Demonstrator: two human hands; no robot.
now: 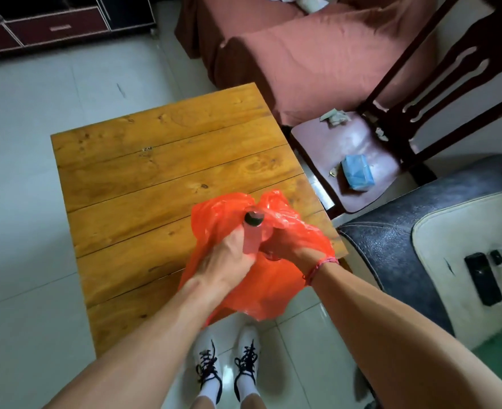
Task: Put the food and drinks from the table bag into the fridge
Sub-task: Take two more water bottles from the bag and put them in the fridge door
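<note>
An orange-red plastic bag (pixel 291 231) lies on the near right corner of a wooden table (pixel 161 160) and hangs over its edge. A bottle with a black cap (pixel 254 219) and a pale pink body sticks up out of the bag. My left hand (pixel 229 258) is wrapped around the bottle's body. My right hand (pixel 285 249) is inside the bag's opening, partly hidden by the plastic, with its fingers on the bag beside the bottle. What else the bag holds is hidden.
A dark wooden chair (pixel 370 149) with a blue packet (pixel 357 172) on its seat stands right of the table. A brown-covered sofa (pixel 317 60) sits behind it. A black and white seat (pixel 450 231) with a dark remote (pixel 483 278) is at the right. My shoes (pixel 229 370) are on the tiled floor.
</note>
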